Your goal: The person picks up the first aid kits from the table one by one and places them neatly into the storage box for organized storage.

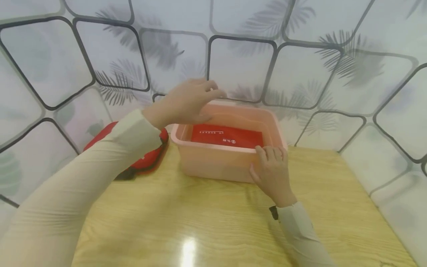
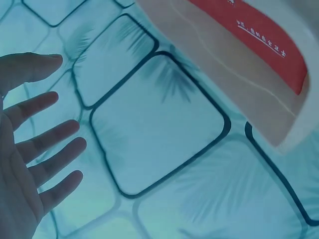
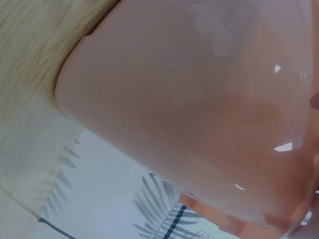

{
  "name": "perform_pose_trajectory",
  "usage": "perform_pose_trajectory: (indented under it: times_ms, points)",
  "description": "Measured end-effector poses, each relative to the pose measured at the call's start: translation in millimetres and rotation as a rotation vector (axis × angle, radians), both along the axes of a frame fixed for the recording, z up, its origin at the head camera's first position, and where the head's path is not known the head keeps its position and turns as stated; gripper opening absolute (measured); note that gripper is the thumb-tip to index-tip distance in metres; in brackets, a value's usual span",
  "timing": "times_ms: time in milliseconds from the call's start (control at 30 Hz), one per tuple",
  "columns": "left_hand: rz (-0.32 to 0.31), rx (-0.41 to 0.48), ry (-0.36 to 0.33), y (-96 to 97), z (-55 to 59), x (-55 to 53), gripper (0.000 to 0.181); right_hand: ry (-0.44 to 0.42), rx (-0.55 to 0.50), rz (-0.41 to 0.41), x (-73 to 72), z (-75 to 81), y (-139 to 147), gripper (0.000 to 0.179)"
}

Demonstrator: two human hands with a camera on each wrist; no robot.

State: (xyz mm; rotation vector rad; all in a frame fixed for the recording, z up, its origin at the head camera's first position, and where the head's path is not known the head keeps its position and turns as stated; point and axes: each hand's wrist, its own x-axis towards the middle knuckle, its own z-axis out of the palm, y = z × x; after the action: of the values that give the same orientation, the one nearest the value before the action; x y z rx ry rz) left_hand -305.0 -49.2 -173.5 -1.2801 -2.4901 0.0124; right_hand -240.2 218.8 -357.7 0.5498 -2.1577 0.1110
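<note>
A pink plastic bin [image 1: 213, 163] stands on the wooden table, and a flat red item [image 1: 230, 137] with white print lies inside it. My right hand [image 1: 273, 174] grips the bin's front right rim, fingers hooked over the edge and thumb against the outer wall. The right wrist view is mostly filled by the bin's outside wall [image 3: 164, 99]. Above the bin's back left corner is my left hand [image 1: 190, 102]. In the left wrist view that hand's fingers [image 2: 55, 132] are spread, hold nothing and are apart from the bin.
To the left of the bin lies a red case or bag [image 1: 146, 159] with black edging, partly hidden behind my left forearm. Patterned sheeting [image 1: 240, 66] with leaf shapes surrounds the back and sides of the table [image 1: 200, 211].
</note>
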Motion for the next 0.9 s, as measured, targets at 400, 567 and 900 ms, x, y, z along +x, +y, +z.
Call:
perform_pose_trajectory:
  times_ms: [400,567,900]
  points:
    - [0.063,0.224,0.121,-71.9,-24.3,38.3,0.050,0.004,-0.009,-0.006,-0.1,0.5,1.6,0.041]
    - [0.249,0.334,0.081,-109.1,-46.4,40.1,0.048,0.008,-0.015,-0.001,-1.4,-1.1,0.9,0.040]
    - [0.539,0.634,-0.242,-200.2,-100.5,9.8,0.042,-0.013,-0.029,-0.006,0.3,-0.2,0.5,0.039]
